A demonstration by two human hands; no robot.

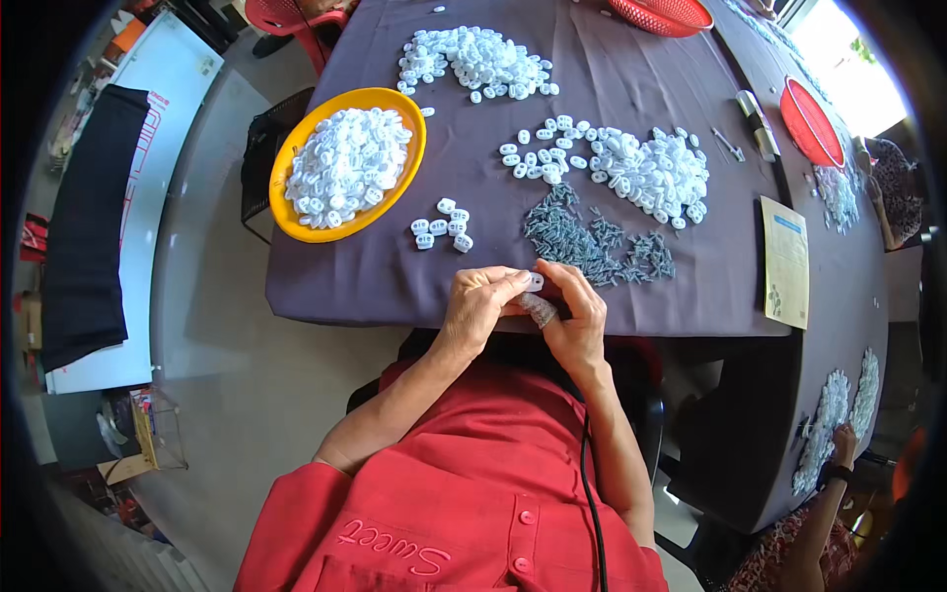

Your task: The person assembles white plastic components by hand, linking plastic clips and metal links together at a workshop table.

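Table edge (691, 333): near wrists; I saw room leftward.
Left hand (478, 304): pinched white piece (535, 283).
Right hand (577, 314): gripped it too.

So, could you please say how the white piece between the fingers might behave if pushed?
The white piece is probably light, being small beside the fingers. It looks stiff, since similar loose pieces hold crisp shapes. Its rounded ends might let it rock, though the creased tablecloth could add drag.

Tan packet (786, 261) on desk (710, 308), right; red basket (811, 123) beyond. Left: black cloth (94, 217) over white box (182, 74). Far left: red chair (276, 14).
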